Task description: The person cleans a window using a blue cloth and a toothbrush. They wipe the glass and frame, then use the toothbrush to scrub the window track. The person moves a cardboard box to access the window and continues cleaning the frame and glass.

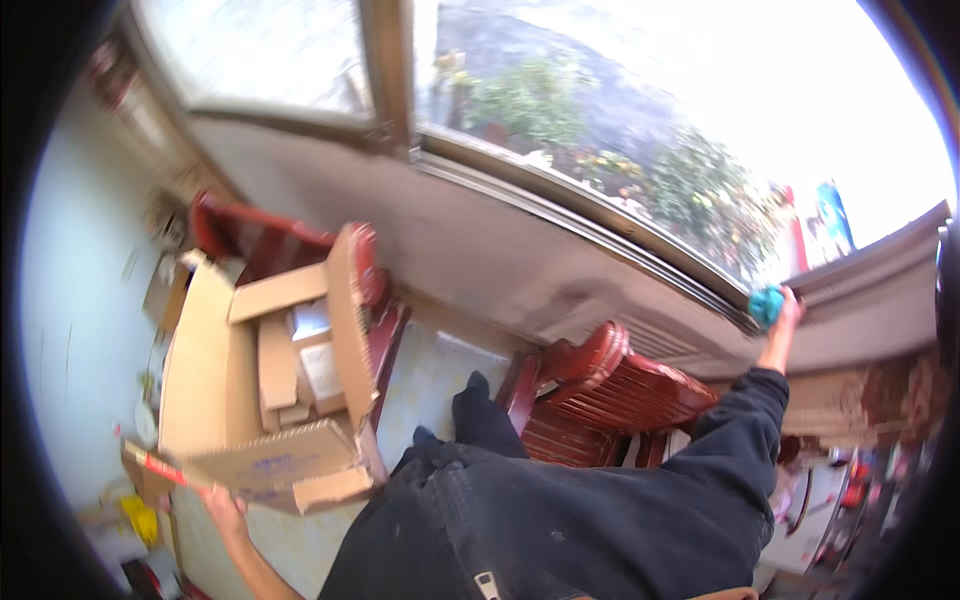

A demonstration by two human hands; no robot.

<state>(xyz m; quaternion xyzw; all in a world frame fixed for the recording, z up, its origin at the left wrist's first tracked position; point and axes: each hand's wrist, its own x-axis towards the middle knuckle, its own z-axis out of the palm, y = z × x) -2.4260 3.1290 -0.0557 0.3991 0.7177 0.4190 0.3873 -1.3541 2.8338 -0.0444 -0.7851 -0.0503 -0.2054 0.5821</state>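
My right hand [787, 313] reaches far out to the right, gripping a bunched teal cloth or scrubber [765, 305]. The teal bundle is at the right end of the metal window track [592, 229]. Low on the left, my left hand [223, 508] holds a thin tan, stick-like item with a red section [163, 469]; its exact kind is unclear. Just beyond that hand stands a large open cardboard box [214, 360], with smaller cartons [319, 367] inside. Its flaps stick up and one edge is torn.
Red wooden chairs or benches stand below the window, one behind the box [262, 232] and another [600, 390] by my legs. A window post [386, 71] divides the panes, with plants [697, 184] outside. Blurred items crowd a white surface [810, 495] at right.
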